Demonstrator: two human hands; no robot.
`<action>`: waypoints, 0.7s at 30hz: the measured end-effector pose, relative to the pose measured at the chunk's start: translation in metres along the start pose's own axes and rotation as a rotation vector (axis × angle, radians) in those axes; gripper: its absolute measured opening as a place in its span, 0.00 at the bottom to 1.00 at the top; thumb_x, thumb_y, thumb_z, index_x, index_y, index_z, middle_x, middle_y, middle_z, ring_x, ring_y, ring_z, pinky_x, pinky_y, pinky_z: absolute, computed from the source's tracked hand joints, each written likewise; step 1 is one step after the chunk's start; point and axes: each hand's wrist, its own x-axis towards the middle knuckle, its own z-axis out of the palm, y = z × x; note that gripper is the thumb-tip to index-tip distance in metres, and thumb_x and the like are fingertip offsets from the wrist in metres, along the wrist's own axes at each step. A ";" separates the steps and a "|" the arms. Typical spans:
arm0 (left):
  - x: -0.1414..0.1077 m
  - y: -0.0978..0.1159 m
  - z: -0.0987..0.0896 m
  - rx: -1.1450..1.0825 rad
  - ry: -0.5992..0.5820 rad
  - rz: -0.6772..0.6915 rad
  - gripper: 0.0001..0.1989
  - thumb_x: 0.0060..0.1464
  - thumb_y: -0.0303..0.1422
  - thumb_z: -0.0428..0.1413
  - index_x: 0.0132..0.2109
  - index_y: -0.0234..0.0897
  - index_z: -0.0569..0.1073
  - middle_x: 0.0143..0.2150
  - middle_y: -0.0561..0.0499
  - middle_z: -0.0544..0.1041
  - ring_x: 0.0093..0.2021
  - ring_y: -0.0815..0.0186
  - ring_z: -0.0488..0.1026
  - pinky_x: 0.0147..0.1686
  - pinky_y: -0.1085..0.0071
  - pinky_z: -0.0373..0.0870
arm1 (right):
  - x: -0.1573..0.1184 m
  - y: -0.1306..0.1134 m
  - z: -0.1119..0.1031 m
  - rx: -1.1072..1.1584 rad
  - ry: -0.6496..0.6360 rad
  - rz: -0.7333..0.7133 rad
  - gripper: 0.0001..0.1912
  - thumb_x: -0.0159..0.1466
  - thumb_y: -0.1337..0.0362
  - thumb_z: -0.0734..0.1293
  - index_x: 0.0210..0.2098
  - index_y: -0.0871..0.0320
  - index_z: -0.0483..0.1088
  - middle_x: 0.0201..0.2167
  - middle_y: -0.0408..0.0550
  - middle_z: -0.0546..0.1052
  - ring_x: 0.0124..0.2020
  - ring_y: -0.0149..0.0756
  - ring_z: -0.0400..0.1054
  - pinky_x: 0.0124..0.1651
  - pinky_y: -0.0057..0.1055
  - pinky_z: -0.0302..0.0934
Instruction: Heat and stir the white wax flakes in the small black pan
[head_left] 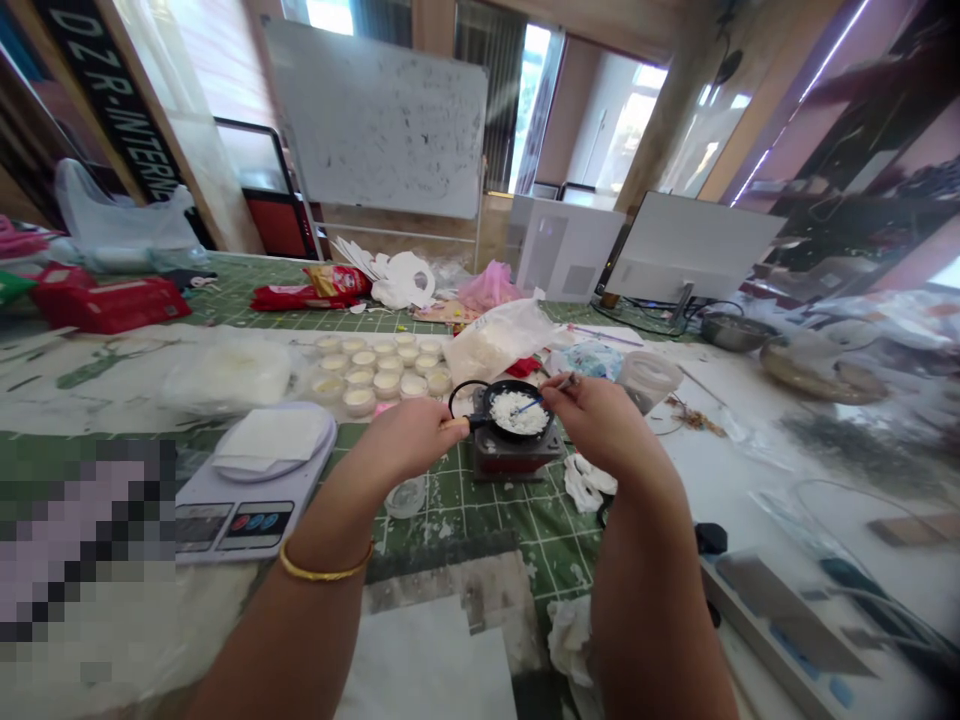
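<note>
A: Head view: where was the pan [517, 388]?
B: On a small heater [514, 463], mid-surface [480, 512], white flakes [514, 412] in it.
A: Hands?
B: Apart, both busy. Left hand [420, 432] clamped on the pan handle, its grip hiding part of it. Right hand [591, 408] pinched a thin blue stick [531, 405], tip in the flakes. Fingers covered its upper end; couldn't tell its length.
A: Nearby?
B: Cups [386, 383] of pale stuff in rows behind the left hand, some edges overlapped. Clear bag [499, 340] behind the pan, contents whitish, hard to make out. Glass dish [406, 497] just beside the left wrist.
A: Left side?
B: Scale [306, 500] with white paper [270, 438] over its plate. Next to it, a pixelated patch; couldn't identify what was under it.
A: Right?
B: Crumpled tissue [585, 482] part hidden by the right forearm. Power strip [780, 620] near the elbow, smeared. Both forearms cut off at the bottom edge.
</note>
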 end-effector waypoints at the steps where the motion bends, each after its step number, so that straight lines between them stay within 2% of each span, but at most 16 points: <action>1: 0.000 0.000 0.000 -0.001 0.000 -0.001 0.20 0.51 0.46 0.42 0.23 0.36 0.65 0.24 0.49 0.71 0.25 0.66 0.65 0.25 0.71 0.53 | 0.000 0.000 0.000 -0.028 0.002 0.038 0.15 0.63 0.60 0.55 0.32 0.58 0.71 0.30 0.47 0.75 0.33 0.34 0.66 0.36 0.29 0.51; 3: 0.000 -0.001 0.001 -0.002 0.004 -0.005 0.20 0.50 0.46 0.42 0.23 0.36 0.65 0.24 0.48 0.71 0.25 0.66 0.65 0.24 0.71 0.52 | -0.001 -0.001 -0.001 -0.058 -0.016 0.051 0.16 0.63 0.58 0.55 0.30 0.58 0.71 0.29 0.48 0.75 0.32 0.35 0.66 0.36 0.29 0.51; 7: 0.000 0.000 0.000 -0.011 0.011 -0.003 0.19 0.50 0.45 0.43 0.23 0.36 0.64 0.24 0.48 0.71 0.25 0.67 0.65 0.25 0.71 0.53 | -0.001 -0.003 0.002 0.009 -0.025 -0.054 0.14 0.63 0.60 0.55 0.33 0.55 0.71 0.32 0.45 0.75 0.35 0.33 0.66 0.37 0.28 0.51; 12: -0.001 0.003 -0.002 -0.004 -0.008 -0.013 0.20 0.51 0.45 0.42 0.22 0.36 0.63 0.24 0.48 0.70 0.25 0.66 0.65 0.25 0.71 0.53 | 0.001 -0.003 0.002 -0.076 -0.003 0.065 0.16 0.63 0.60 0.55 0.34 0.57 0.72 0.31 0.49 0.75 0.35 0.37 0.67 0.37 0.30 0.51; 17: -0.001 0.001 -0.001 -0.020 -0.002 -0.003 0.19 0.51 0.45 0.42 0.22 0.35 0.62 0.23 0.49 0.69 0.25 0.67 0.64 0.25 0.71 0.53 | -0.001 -0.006 0.004 0.000 -0.017 -0.053 0.14 0.62 0.60 0.56 0.34 0.55 0.71 0.31 0.45 0.75 0.35 0.35 0.67 0.38 0.29 0.51; 21: -0.002 -0.003 -0.001 -0.056 -0.024 0.035 0.19 0.51 0.45 0.42 0.23 0.35 0.62 0.23 0.49 0.69 0.25 0.68 0.64 0.25 0.72 0.54 | 0.006 0.001 0.007 -0.014 0.044 0.057 0.16 0.62 0.59 0.55 0.35 0.57 0.72 0.32 0.49 0.75 0.34 0.36 0.67 0.37 0.30 0.52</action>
